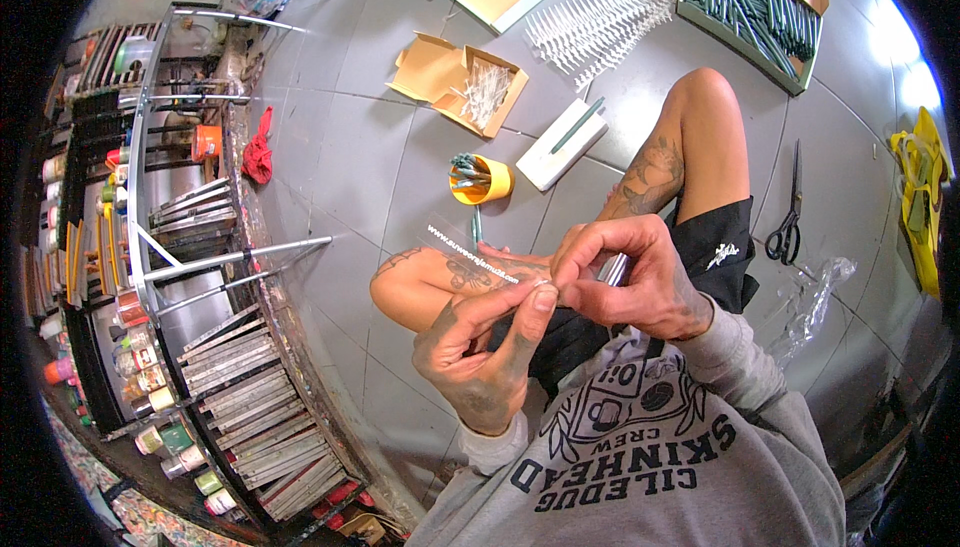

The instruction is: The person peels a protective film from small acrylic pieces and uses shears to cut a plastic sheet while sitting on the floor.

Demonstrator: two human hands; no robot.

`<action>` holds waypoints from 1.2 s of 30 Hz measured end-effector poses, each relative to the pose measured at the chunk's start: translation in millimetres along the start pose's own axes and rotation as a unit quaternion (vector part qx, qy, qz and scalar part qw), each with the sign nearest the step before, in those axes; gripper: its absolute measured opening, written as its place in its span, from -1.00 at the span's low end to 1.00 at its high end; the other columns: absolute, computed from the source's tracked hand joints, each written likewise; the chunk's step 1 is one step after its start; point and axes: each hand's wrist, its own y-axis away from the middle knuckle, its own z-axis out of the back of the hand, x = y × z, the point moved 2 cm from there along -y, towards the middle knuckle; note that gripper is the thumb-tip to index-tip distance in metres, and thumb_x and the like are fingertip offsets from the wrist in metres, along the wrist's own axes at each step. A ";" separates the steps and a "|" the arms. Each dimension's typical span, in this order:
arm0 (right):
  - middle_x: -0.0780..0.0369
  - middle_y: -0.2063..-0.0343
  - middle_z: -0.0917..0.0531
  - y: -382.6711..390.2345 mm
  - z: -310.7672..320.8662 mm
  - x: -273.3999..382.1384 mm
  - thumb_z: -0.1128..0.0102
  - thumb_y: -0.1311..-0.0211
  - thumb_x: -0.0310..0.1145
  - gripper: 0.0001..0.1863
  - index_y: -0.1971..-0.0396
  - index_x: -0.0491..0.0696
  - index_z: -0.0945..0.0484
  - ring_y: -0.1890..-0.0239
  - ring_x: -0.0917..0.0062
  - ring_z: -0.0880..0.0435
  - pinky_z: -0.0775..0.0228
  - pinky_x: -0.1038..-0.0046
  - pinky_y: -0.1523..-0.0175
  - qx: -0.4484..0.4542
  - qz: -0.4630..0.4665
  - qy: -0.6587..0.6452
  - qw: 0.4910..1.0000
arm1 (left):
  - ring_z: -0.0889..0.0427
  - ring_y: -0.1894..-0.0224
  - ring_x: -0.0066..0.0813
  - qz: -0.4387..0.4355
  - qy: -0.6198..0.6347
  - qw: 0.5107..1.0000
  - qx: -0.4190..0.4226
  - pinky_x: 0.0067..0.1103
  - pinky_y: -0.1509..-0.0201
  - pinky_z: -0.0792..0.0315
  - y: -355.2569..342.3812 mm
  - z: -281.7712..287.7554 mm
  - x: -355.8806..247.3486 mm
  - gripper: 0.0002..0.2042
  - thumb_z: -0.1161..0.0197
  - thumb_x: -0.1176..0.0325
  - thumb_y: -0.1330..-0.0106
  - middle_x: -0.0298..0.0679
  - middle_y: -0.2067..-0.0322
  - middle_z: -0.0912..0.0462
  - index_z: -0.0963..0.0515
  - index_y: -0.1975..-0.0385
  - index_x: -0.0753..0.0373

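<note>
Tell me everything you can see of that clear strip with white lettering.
The clear strip looks like thin, narrow plastic, see-through, with one line of white lettering along it. It slants to the upper left, in front of a bent leg. The left hand pinches its near end; whether the right hand touches it, I cannot tell.

A red cloth (258, 152) lies beside the jar-laden metal rack (240, 259), opposite a crumpled yellow bundle (924, 247).

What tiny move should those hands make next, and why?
Perhaps hold the clear strip steady with the left fingers while the right fingers make a small adjustment at its near end: both sit close together there, and its far end juts out.
</note>
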 end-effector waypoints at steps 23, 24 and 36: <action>0.35 0.48 -0.68 2.2 0.0 3.5 -0.26 -0.19 -0.51 -0.93 0.44 -0.18 -0.66 0.33 0.77 -0.57 -0.41 0.56 -0.09 0.001 -0.055 -0.052 0.997 | -0.68 0.38 -0.54 0.003 -0.029 1.000 0.010 -0.65 0.24 -0.55 0.5 6.2 4.3 -0.85 -0.44 0.56 -0.11 -0.10 0.41 -0.72 -0.65 0.33 0.41; 0.34 0.48 -0.68 2.1 -0.2 3.3 -0.26 -0.19 -0.51 -0.93 0.43 -0.18 -0.66 0.33 0.77 -0.57 -0.41 0.56 -0.08 0.000 -0.052 -0.056 0.997 | -0.61 0.42 -0.62 0.006 -0.026 1.000 0.003 -0.72 0.31 -0.44 0.6 6.0 4.2 -0.84 -0.47 0.55 -0.09 -0.16 0.43 -0.72 -0.66 0.35 0.40; 0.34 0.47 -0.69 -0.5 -1.2 -1.4 -0.29 -0.13 -0.46 -0.90 0.46 -0.19 -0.66 0.33 0.75 -0.56 -0.42 0.60 0.02 -0.016 -0.001 -0.012 1.000 | -0.68 0.33 -0.52 -0.025 -0.031 0.999 0.014 -0.62 0.15 -0.54 1.4 5.8 5.8 -0.85 -0.42 0.58 -0.11 -0.09 0.38 -0.72 -0.65 0.33 0.41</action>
